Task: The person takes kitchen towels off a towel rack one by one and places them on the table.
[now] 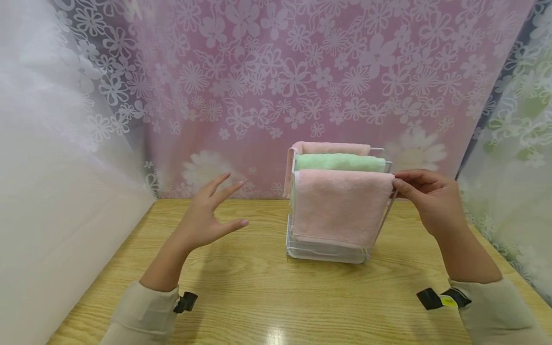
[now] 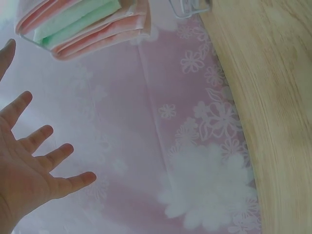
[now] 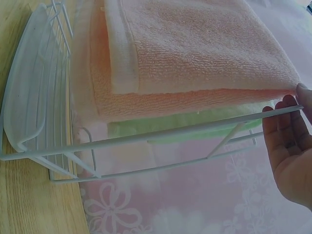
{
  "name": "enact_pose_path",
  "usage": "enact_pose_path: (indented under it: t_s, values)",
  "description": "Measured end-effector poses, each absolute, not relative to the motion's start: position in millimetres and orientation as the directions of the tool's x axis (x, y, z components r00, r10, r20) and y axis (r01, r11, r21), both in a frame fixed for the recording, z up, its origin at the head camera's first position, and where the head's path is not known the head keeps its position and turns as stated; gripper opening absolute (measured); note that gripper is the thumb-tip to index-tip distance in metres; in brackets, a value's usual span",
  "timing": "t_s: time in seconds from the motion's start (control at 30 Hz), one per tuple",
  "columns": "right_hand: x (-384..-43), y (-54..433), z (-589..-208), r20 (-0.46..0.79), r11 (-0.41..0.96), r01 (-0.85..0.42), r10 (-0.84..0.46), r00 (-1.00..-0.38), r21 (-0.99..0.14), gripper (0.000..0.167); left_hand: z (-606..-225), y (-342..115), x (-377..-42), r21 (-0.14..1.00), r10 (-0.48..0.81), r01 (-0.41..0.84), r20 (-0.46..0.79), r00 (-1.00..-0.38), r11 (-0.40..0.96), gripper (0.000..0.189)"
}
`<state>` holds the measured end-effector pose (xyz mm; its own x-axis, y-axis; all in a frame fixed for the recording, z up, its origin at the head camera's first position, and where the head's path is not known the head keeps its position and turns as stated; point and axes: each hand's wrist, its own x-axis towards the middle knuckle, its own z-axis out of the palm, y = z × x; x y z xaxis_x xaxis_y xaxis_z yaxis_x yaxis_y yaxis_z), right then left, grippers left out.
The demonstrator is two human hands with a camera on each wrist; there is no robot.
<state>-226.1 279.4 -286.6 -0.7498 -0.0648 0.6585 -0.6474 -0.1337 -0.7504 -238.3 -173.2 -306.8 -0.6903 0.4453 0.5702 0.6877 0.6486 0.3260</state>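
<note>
A white wire rack (image 1: 288, 239) stands right of centre on the table, with folded towels draped over its bars. The front pink towel (image 1: 342, 208) hangs lowest. Behind it come a green towel (image 1: 340, 162) and another pink towel (image 1: 332, 148). At the front towel's upper right corner, my right hand (image 1: 437, 203) pinches the edge, with thumb and fingers beside the rack's end bar (image 3: 195, 127). My left hand (image 1: 200, 218) hovers left of the rack, fingers spread and holding nothing. In the left wrist view its spread fingers are apart from the towels (image 2: 80, 22).
A pale shallow tray (image 3: 22, 78) lies in the rack's base. The wooden table (image 1: 241, 292) ends at a pink flowered curtain (image 1: 241, 96) behind. White sheeting (image 1: 64, 167) hangs on the left and a green-flowered curtain (image 1: 513, 191) on the right.
</note>
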Motion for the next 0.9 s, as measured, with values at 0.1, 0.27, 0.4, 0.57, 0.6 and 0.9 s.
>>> enact_pose_path:
  t_s: [0.1,0.27,0.4,0.57,0.6,0.9]
  values:
    - [-227,279,-286,0.657,-0.145,-0.644,-0.072,-0.750,-0.751,0.015,-305,-170,-239,0.315,0.455,0.696,0.574,-0.681,0.645,0.079]
    - [-229,277,-284,0.665,-0.160,-0.648,-0.095,-0.741,-0.744,0.014,-301,-164,-240,0.299,0.477,0.717,0.580,-0.660,0.629,0.078]
    - [-229,276,-284,0.655,-0.134,-0.642,-0.094,-0.750,-0.755,0.015,-297,-160,-241,0.282,0.497,0.739,0.590,-0.636,0.612,0.078]
    - [-228,275,-283,0.620,-0.068,-0.617,-0.065,-0.782,-0.784,0.014,-292,-154,-243,0.257,0.516,0.754,0.594,-0.617,0.605,0.078]
    - [-228,275,-283,0.619,-0.063,-0.615,-0.063,-0.783,-0.786,0.014,-291,-153,-244,0.254,0.520,0.758,0.596,-0.612,0.601,0.078]
    - [-228,275,-284,0.627,-0.077,-0.623,-0.061,-0.777,-0.779,0.012,-283,-141,-245,0.226,0.548,0.793,0.616,-0.566,0.566,0.078]
